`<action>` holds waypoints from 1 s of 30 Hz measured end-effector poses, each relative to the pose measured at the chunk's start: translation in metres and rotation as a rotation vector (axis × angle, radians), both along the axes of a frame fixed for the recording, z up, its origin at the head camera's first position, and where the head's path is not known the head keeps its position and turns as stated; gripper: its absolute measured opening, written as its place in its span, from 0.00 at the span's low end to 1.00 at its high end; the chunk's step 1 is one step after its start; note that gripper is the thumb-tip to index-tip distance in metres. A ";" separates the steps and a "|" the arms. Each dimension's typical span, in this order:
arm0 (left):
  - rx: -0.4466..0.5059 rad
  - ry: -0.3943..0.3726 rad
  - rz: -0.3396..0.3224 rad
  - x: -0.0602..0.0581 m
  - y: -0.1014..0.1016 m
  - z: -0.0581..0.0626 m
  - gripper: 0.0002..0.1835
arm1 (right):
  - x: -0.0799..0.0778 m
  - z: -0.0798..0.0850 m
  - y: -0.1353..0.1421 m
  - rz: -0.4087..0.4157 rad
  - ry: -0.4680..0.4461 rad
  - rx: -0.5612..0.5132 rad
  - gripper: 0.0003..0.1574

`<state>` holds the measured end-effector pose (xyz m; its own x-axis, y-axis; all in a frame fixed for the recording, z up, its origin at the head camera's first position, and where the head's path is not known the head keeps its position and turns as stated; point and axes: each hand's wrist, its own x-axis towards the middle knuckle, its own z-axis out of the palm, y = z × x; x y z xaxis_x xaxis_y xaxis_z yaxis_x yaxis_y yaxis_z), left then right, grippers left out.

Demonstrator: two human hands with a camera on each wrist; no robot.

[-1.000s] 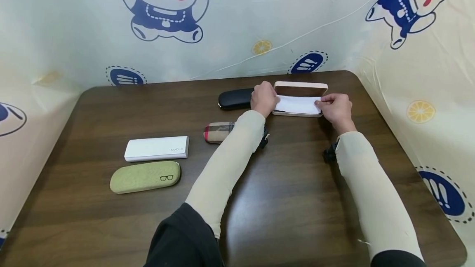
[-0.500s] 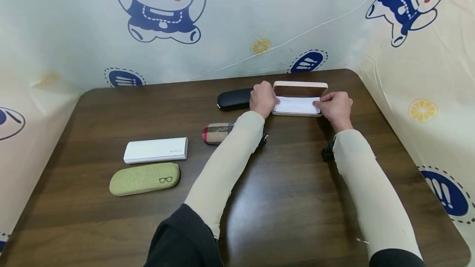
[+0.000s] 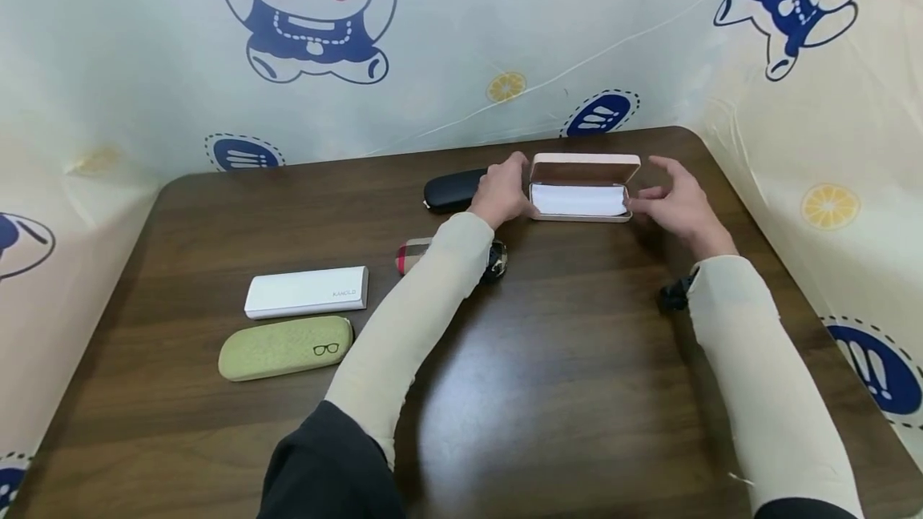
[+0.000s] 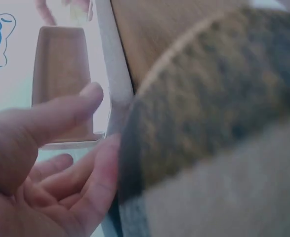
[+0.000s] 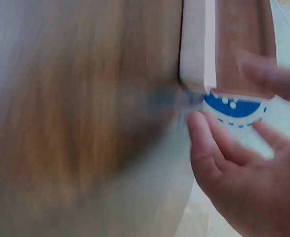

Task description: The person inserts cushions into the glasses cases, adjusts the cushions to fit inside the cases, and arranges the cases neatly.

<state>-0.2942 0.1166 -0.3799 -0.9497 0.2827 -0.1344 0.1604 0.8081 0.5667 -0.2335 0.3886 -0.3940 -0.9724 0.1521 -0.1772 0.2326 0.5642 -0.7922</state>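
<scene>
An eyeglass case (image 3: pixel 634 169) with a pale shell and brown lining stands at the table's far right, its lid raised. A folded white cloth (image 3: pixel 579 199) lies in its lower half. At the case's left end is my left hand (image 3: pixel 501 192), thumb and fingers apart and nothing between them; the left wrist view shows this hand (image 4: pixel 61 182) beside the case's wall. My right hand (image 3: pixel 681 205) is by the right end, fingers spread and loose, thumb close to the rim. In the right wrist view the hand (image 5: pixel 253 173) holds nothing.
A black case (image 3: pixel 454 191) lies left of my left hand. A plaid case (image 3: pixel 413 255) is partly hidden under my left forearm. A white case (image 3: pixel 306 293) and a green case (image 3: pixel 284 348) lie at left on the brown table (image 3: pixel 562 359).
Both hands have let go of the white cloth, and their fingers have spread. The right hand has moved right, the left hand slightly left. The cloth stays in the case.
</scene>
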 end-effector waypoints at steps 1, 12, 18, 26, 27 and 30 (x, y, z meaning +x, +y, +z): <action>0.005 -0.013 -0.026 0.000 -0.001 0.000 0.46 | 0.000 0.000 0.002 0.055 0.002 -0.008 0.63; 0.091 -0.022 -0.086 0.003 -0.001 -0.005 0.63 | -0.002 -0.013 -0.009 0.131 0.107 0.119 0.74; 0.145 -0.021 -0.107 0.005 -0.002 -0.006 0.59 | 0.000 -0.015 -0.010 0.098 0.110 0.124 0.70; 0.288 -0.108 -0.069 0.004 -0.001 -0.007 0.29 | 0.001 -0.012 -0.010 0.071 0.098 0.111 0.59; 0.304 -0.117 -0.055 0.004 0.000 -0.008 0.27 | 0.001 -0.012 -0.010 0.068 0.094 0.111 0.58; 0.316 -0.129 -0.015 0.002 0.003 -0.009 0.21 | 0.002 -0.012 -0.011 0.069 0.085 0.117 0.56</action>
<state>-0.2921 0.1199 -0.3884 -0.9260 0.3435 -0.1564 0.0820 0.5877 0.8049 -0.2319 0.3772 -0.4056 -0.9920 0.0991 -0.0787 0.1249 0.6660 -0.7354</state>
